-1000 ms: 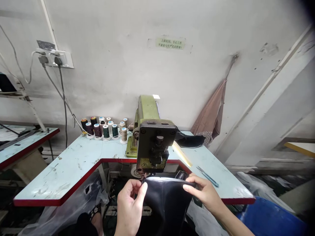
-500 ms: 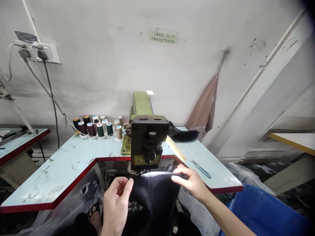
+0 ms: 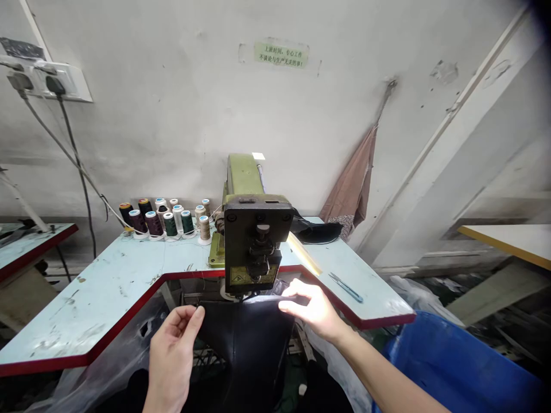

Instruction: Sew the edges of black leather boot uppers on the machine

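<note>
A black leather boot shaft (image 3: 249, 338) hangs from under the head of a green sewing machine (image 3: 252, 229). My left hand (image 3: 172, 350) pinches the shaft's top left edge between thumb and fingers. My right hand (image 3: 312, 310) grips the top right edge, fingers curled over it just beside the machine's needle area. The lower part of the shaft drops out of sight below the table cut-out.
The pale blue table (image 3: 107, 298) has a red rim and a notch around the machine. Several thread spools (image 3: 166, 221) stand at the back left. Snips (image 3: 345, 288) lie right of my hand. A blue bin (image 3: 451, 373) sits lower right; a dark piece (image 3: 316, 232) lies behind the machine.
My left hand has slid left and down along the shaft's top edge. My right hand stayed on the right edge. The camera view has shifted right and up.
</note>
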`<act>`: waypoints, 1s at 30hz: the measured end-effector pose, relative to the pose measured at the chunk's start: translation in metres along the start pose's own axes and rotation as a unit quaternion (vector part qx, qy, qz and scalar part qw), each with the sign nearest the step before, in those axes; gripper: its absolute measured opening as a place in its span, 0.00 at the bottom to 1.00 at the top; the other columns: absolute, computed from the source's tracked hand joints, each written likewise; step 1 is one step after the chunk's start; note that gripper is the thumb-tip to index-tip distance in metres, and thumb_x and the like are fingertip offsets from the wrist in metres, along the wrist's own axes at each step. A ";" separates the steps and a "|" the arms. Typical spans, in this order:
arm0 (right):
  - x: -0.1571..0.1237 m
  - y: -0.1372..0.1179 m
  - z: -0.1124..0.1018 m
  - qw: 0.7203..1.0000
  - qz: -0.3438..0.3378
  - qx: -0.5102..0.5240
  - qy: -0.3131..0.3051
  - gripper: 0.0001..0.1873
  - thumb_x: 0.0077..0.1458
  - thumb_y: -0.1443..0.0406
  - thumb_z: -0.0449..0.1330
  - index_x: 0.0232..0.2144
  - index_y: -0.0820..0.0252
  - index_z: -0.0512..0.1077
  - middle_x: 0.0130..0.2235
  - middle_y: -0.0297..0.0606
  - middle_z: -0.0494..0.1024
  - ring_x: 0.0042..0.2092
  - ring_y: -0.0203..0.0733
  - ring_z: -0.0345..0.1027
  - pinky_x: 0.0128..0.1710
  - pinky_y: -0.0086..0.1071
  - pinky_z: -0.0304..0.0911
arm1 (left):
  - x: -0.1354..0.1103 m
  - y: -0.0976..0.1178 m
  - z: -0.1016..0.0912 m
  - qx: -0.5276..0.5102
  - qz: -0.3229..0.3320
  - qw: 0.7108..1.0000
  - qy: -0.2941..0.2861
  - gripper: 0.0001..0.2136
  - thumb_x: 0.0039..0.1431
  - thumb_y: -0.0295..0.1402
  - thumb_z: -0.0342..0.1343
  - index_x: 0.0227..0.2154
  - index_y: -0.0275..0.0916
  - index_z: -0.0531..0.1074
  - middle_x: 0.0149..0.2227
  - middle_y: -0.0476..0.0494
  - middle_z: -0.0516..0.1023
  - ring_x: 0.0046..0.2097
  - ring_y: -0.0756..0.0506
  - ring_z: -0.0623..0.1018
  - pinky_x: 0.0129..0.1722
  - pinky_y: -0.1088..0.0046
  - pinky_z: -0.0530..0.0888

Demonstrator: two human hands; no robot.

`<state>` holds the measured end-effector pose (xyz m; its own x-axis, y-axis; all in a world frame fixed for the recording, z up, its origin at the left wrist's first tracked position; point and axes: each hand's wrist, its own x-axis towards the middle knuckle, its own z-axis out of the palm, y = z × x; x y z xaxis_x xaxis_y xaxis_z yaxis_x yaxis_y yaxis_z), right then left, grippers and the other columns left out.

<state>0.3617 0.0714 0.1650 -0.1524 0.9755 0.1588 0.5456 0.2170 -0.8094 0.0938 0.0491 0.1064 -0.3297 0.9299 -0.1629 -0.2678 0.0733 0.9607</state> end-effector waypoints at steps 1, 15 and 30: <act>0.001 -0.001 0.001 1.000 -0.004 0.004 -0.002 0.12 0.49 0.56 0.65 0.24 0.58 0.75 0.28 0.35 0.73 0.32 0.41 0.66 0.37 0.38 0.64 | 0.001 0.001 -0.002 -0.006 -0.004 1.000 0.004 0.21 0.38 0.49 0.70 0.28 0.39 0.72 0.29 0.51 0.71 0.35 0.49 0.69 0.33 0.79 0.70; 0.014 -0.025 0.027 0.996 0.022 0.075 -0.050 0.12 0.45 0.57 0.69 0.27 0.60 0.79 0.33 0.38 0.79 0.38 0.45 0.72 0.41 0.38 0.67 | 0.018 0.008 -0.029 -0.084 -0.074 0.992 0.053 0.26 0.23 0.45 0.76 0.27 0.37 0.74 0.25 0.52 0.75 0.29 0.52 0.71 0.25 0.84 0.70; 0.019 -0.055 0.059 0.988 -0.006 0.143 -0.060 0.10 0.46 0.65 0.68 0.34 0.60 0.78 0.36 0.37 0.81 0.39 0.46 0.74 0.41 0.36 0.69 | 0.028 0.029 0.002 0.402 0.312 0.839 -0.191 0.14 0.55 0.49 0.57 0.33 0.45 0.73 0.47 0.41 0.71 0.52 0.35 0.69 0.55 0.49 0.63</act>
<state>0.2797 0.0761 0.1794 -0.2622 0.9582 0.1147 0.2913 0.1919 -0.9372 0.0785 0.0780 0.1298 0.1765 0.9145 0.3641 0.5979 -0.3935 0.6984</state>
